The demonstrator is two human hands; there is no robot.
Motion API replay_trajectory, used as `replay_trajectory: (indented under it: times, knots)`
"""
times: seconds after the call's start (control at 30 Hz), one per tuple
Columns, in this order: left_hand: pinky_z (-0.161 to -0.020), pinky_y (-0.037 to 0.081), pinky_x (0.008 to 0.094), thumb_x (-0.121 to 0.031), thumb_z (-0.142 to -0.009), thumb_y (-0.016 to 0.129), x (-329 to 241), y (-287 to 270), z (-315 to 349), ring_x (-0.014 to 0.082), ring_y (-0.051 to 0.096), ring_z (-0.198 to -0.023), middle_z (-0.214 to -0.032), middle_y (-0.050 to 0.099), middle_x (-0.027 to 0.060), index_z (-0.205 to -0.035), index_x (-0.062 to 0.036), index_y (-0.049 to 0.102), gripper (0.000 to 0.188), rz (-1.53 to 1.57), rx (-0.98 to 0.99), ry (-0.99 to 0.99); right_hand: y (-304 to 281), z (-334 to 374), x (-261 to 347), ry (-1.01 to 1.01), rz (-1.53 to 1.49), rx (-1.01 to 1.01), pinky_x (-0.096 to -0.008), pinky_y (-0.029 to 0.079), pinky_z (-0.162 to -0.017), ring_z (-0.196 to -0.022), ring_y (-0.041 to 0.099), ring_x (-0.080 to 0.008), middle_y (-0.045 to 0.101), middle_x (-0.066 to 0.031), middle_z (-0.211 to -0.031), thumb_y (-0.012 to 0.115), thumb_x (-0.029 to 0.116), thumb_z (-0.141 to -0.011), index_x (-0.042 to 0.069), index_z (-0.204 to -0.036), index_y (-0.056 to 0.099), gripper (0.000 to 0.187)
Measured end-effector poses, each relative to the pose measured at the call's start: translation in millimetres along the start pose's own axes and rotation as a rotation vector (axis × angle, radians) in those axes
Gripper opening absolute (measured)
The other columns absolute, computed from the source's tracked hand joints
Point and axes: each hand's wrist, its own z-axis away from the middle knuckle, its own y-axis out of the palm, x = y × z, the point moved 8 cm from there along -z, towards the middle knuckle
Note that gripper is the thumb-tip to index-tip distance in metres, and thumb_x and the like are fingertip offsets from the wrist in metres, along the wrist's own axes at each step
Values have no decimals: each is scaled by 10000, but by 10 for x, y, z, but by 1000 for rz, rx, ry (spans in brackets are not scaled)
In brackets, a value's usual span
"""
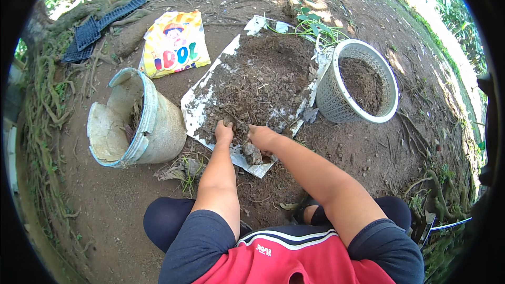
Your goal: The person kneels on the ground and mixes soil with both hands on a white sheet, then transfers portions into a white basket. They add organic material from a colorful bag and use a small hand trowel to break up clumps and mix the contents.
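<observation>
A heap of dark soil (258, 81) with bits of root and dry stalk lies on a white sheet (198, 106) spread on the ground. My left hand (224, 132) is at the heap's near left edge, its fingers bent round a small clump of soil. Just to its right, my right hand (261, 138) is curled with the fingers turned down and partly hidden; what they hold does not show. Below the right hand, grey-brown clods (252, 154) rest at the sheet's near corner.
To the left stands a broken-rimmed whitish bucket (165, 126) with dry plant matter inside. A grey lattice basket (329, 94) of soil stands right. Beyond are a colourful printed sack (176, 44), black seedling trays (88, 33) and a leafy vine (321, 32). Tree roots (50, 100) edge the ground.
</observation>
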Motion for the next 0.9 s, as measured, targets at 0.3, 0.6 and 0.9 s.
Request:
replay_trajectory:
  times: [0.3, 0.6, 0.9]
  knots:
    - [-363, 445, 320, -266, -974, 408, 299, 193, 138, 215, 575, -488, -872, 542, 135, -1099, -92, 355, 221, 568, 40, -405, 19, 551, -151, -108, 93, -52, -429, 525, -680, -706, 650, -332, 639, -237, -952, 370, 211, -940, 78, -1417, 273, 505]
    - [-371, 408, 320, -208, -982, 384, 25, 182, 265, 190, 499, -445, -815, 525, 119, -1028, -103, 305, 139, 507, -14, -383, 173, 508, -29, 23, 197, -36, -464, 480, -797, -867, 627, -382, 631, -267, -943, 384, 223, -947, 48, -1426, 223, 535]
    - [-372, 386, 325, -222, -974, 406, 14, 204, 303, 179, 497, -458, -825, 523, 114, -1059, -109, 302, 175, 472, -72, -371, 138, 307, -1, -20, 382, -77, -445, 498, -801, -909, 646, -323, 645, -209, -1015, 418, 146, -904, 49, -1435, 220, 575]
